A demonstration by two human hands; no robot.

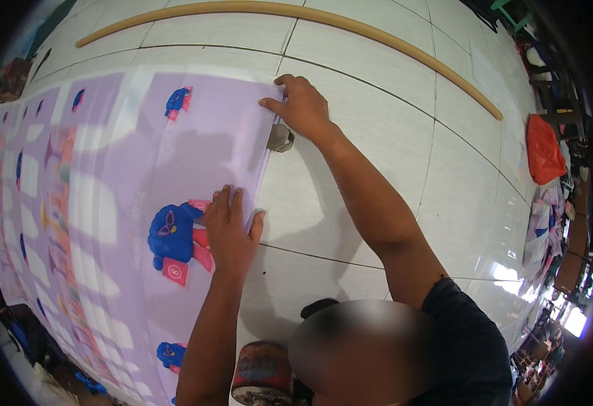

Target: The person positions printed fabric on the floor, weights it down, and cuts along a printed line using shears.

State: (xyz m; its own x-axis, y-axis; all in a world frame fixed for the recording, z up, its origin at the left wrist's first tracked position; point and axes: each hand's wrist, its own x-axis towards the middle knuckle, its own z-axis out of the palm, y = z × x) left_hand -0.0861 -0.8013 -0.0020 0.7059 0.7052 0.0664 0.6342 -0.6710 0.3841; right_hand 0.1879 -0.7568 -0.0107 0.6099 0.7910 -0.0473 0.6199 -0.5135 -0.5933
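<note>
A large lilac fabric sheet (222, 95) lies spread on the floor, printed with blue and pink cartoon figures and white patches. My left hand (232, 230) rests open on it near its right edge, fingers stretched forward over a printed blue figure (171, 233). At the far right corner, my right hand (304, 108) is closed on the fabric's edge, its thumb on top and its other fingers curled at the border. Just below that hand sits a small grey metal piece (281, 137), partly on the edge.
A long tan pole (350, 24) lies across the white tiled floor (377, 88) beyond the fabric. Near me stands a worn, reddish cylindrical can (263, 369). A red plastic bag (545, 149) and piled cloth (547, 216) lie at the far right.
</note>
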